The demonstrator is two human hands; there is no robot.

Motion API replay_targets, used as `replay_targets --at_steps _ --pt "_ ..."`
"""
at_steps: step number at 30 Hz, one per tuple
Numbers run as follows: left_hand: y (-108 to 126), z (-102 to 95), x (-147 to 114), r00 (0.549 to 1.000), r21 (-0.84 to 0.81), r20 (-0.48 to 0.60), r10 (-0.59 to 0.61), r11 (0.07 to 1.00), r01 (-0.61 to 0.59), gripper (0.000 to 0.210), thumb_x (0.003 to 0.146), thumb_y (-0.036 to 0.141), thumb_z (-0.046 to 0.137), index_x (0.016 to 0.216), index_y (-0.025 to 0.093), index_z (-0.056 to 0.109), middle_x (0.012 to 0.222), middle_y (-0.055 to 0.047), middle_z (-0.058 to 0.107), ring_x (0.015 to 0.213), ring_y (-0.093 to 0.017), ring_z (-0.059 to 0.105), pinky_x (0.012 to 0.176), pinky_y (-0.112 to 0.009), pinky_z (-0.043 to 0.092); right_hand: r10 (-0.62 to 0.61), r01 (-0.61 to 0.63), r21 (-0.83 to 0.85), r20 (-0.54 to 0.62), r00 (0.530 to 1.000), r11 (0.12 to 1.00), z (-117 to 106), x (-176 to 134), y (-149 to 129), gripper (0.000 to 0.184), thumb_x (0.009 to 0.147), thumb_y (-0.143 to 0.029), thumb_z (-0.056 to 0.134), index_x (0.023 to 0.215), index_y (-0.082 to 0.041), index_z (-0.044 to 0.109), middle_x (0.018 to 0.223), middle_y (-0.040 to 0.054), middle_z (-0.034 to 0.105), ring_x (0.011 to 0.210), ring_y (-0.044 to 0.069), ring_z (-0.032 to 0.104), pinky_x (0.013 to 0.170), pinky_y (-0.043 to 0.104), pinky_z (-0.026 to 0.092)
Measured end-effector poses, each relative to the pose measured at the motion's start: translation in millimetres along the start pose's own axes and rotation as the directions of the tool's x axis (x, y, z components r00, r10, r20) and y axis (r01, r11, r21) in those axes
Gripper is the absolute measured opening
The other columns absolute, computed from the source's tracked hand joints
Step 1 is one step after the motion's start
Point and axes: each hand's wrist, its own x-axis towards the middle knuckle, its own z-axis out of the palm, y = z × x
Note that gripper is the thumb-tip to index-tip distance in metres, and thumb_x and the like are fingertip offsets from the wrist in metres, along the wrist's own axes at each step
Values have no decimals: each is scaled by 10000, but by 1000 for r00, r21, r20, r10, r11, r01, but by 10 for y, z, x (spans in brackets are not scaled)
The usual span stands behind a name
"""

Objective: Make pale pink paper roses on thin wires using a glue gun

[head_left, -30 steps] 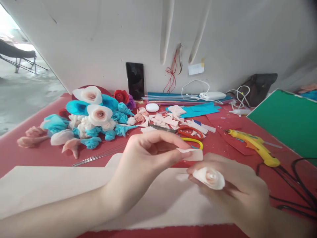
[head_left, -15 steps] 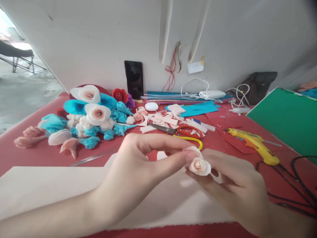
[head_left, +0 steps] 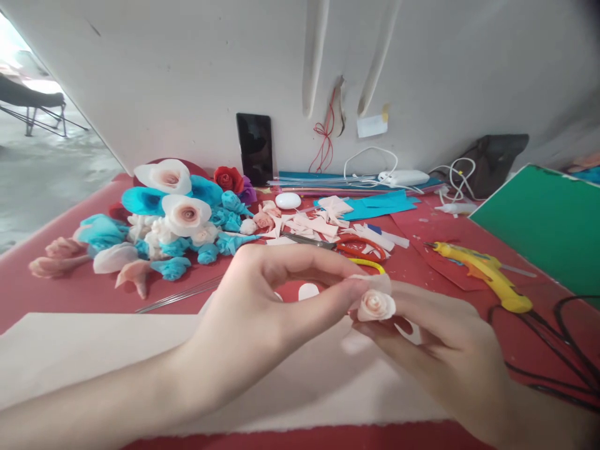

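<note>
Between my two hands is a small pale peach paper rose (head_left: 376, 306), its spiral centre facing me. My right hand (head_left: 450, 340) is closed around the rose's base from the right; its lower part is hidden by the fingers. Coming from the left, my left hand (head_left: 267, 306) pinches a thin paper petal (head_left: 379, 284) between thumb and forefinger at the rose's far upper edge. Below both hands lies a large pale paper sheet (head_left: 107, 362). A loose rounded petal piece (head_left: 308, 290) shows behind my left thumb.
Scissors (head_left: 360, 247) with red and yellow handles lie beyond my hands, beside peach paper scraps (head_left: 309, 226). A yellow glue gun (head_left: 492, 278) with black cable rests at right, near a green board (head_left: 544, 225). Finished paper flowers (head_left: 187, 214) are heaped at left, near thin wires (head_left: 180, 295).
The rose has tipped slightly and shifted a little up and left in my fingers. The petal behind it stands flatter along the rose's edge. Both hands keep their grip.
</note>
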Motion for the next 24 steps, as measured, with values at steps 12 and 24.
replay_targets --at_steps 12,24 --pt "-17 -32 -25 998 84 66 20 996 -25 199 793 210 603 861 363 712 753 126 729 653 -100 680 509 -115 507 115 -119 115 37 993 986 -28 34 -26 170 858 -259 553 735 -185 643 639 -5 598 596 113 580 447 169 412" --pt "-20 -26 -9 974 -33 184 -129 990 138 130 746 232 682 861 292 685 840 105 722 809 -103 666 734 -133 528 153 -169 170 102 983 971 -10 -58 54 244 840 -272 579 631 -181 494 532 -20 461 653 128 563 491 180 396"
